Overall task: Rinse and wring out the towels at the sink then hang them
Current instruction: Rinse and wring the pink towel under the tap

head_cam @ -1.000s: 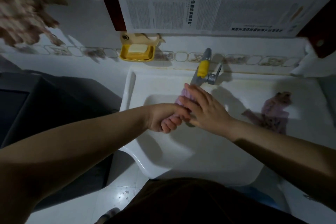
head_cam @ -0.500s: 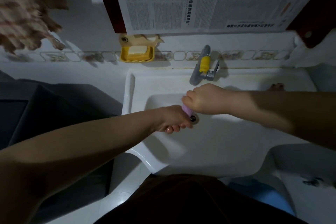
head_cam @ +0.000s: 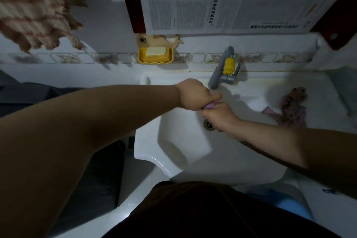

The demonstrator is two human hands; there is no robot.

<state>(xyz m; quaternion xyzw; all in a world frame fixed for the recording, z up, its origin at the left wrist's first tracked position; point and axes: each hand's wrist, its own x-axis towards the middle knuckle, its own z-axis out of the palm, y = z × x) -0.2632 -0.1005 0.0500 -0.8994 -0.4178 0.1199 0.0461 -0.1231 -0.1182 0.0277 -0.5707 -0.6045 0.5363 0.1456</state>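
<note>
A striped, frayed-edged cloth (head_cam: 32, 9) hangs at the upper left, above the wall's tile border, probably set there to dry. Right of it, a yellow soap dish (head_cam: 155, 55) with a pale bar sits on the wall just above the back left corner of the sink (head_cam: 173, 149), within easy reach.

Over the basin, near its back edge, the left hand (head_cam: 195, 94) is fisted tight around 1 end of a small pink towel (head_cam: 268, 105), and the right hand (head_cam: 221, 116) is clenched on the other end just below it. The fists nearly touch, so only a short twisted nub of cloth shows between them. Holding it above the drain (head_cam: 208, 124) lets wrung water fall straight into the glossy white bowl.

The grey metal tap (head_cam: 222, 69) with its yellow handle stands at the back edge. On the sink's flat right ledge lies a second, crumpled pinkish-brown towel (head_cam: 289, 108), limp and seemingly awaiting its turn.
</note>
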